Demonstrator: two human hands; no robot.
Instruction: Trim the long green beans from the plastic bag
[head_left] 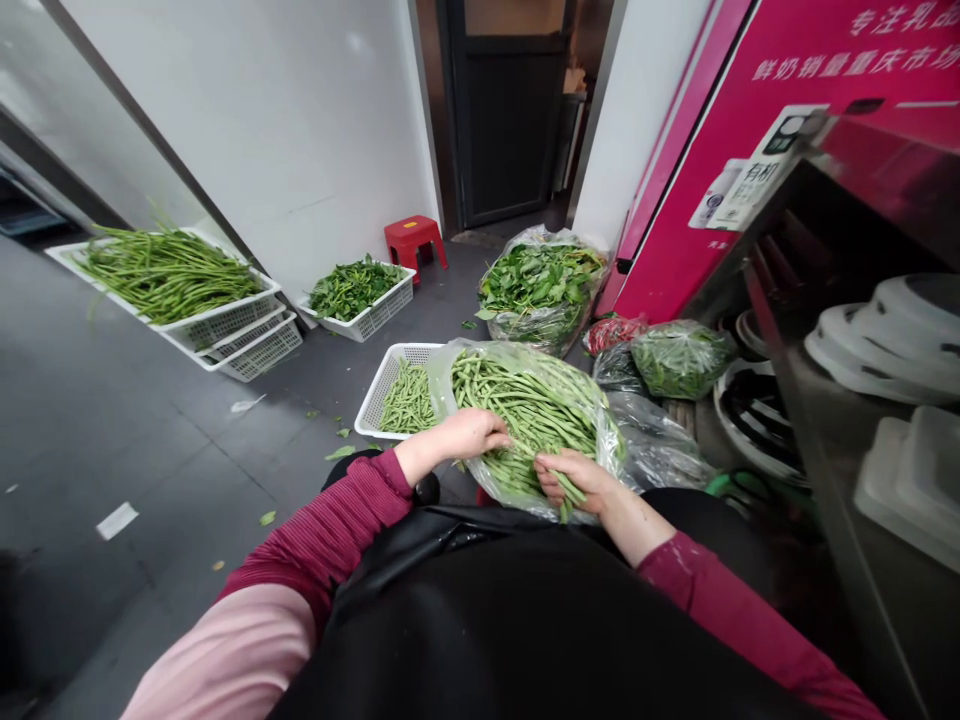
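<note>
Beans (570, 490) poke from the curled right hand (589, 478), left hand (472, 433) angled inward nearby.

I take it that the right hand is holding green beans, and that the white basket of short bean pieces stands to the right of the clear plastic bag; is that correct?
Not quite: in the head view, the white basket of short bean pieces stands to the left of the clear plastic bag. The right hand is indeed holding green beans.
</note>
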